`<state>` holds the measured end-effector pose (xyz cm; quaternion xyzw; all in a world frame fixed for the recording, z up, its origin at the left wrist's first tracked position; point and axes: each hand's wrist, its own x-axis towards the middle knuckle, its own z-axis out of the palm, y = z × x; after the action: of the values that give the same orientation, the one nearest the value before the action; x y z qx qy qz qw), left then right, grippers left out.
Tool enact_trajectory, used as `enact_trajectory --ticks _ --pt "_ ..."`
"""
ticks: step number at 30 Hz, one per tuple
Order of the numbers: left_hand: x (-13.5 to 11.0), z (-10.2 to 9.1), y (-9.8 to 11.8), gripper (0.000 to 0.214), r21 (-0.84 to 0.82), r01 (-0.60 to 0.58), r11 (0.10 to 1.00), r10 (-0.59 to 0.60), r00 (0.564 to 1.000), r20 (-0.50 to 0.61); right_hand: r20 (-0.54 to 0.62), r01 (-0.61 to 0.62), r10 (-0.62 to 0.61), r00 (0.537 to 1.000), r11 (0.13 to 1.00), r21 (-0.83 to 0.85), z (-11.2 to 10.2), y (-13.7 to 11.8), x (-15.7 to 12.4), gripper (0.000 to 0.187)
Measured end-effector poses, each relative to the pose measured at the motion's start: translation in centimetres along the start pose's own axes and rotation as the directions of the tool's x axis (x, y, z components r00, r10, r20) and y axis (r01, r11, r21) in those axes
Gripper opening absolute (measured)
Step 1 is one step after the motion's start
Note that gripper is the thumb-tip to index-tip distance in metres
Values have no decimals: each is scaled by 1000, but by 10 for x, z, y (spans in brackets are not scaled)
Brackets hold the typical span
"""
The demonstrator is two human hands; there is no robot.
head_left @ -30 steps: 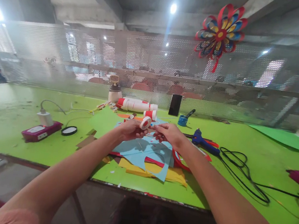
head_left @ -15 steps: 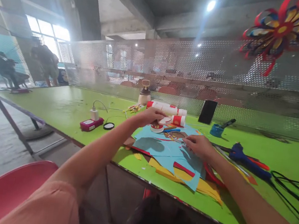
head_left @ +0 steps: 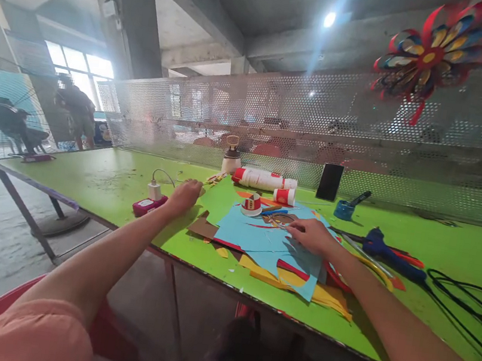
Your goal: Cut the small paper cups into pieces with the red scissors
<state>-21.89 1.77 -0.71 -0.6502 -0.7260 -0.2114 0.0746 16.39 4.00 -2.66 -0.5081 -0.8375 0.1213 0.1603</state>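
My left hand (head_left: 185, 192) reaches out to the left over the green table (head_left: 100, 177), its fingers curled down beside a pink device (head_left: 145, 206) with a white plug. What lies under the fingers is hidden. My right hand (head_left: 310, 235) rests on a sheet of light blue paper (head_left: 251, 233), fingertips pressed together on it; whatever they pinch is too small to name. A white and red tape roll (head_left: 250, 204) stands on the paper between my hands, free of both. Yellow and red paper scraps (head_left: 298, 281) lie under the blue sheets.
White and red glue bottles (head_left: 263, 179), a black phone (head_left: 329, 182) and a blue cup (head_left: 344, 210) stand by the mesh screen. A blue glue gun (head_left: 378, 245) and black cable (head_left: 463, 295) lie at right. A person (head_left: 74, 110) and a fan (head_left: 1, 114) are far left.
My left hand let go of the tape roll and swung left to the pink device. The right hand stayed on the blue paper. My view turned left.
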Motion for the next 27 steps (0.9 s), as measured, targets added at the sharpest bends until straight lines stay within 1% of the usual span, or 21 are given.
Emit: enact_trajectory --ticks 3,5,7,10,14,16,19,23,25,27 --pt "-4 23 -3 36 119 -100 988 95 994 46 -23 -5 4 1000 1000 -11 -3 4 1 22" --pt "-8 31 -8 36 177 -150 973 137 987 88 -29 -6 5 1000 1000 -12 -5 5 1 23" --pt "-12 33 -15 36 216 -181 959 158 980 121 -29 3 -3 1000 1000 -8 -5 4 1 23" --pt "-17 30 -23 35 241 -202 949 170 974 148 -30 25 -25 999 1000 3 -5 2 0 24" --pt "-18 21 -26 35 211 -216 953 184 970 161 -32 38 -38 999 999 10 -3 3 1 25" --pt "-14 16 -25 36 189 -195 962 168 974 154 -29 41 -41 999 999 7 -3 5 3 24" --pt "-5 5 -23 36 181 -115 977 97 990 105 -30 45 -45 999 999 -4 -2 8 5 24" --pt "5 -12 -14 36 186 5 982 -3 1000 -8 -34 45 -46 998 999 -15 -2 10 6 24" --pt "4 -16 -6 36 182 17 983 -14 1000 -14 -30 41 -42 999 999 -18 -2 9 5 24" --pt "0 -12 6 36 178 1 984 -4 1000 19 -19 42 -42 999 999 -21 -1 6 4 24"
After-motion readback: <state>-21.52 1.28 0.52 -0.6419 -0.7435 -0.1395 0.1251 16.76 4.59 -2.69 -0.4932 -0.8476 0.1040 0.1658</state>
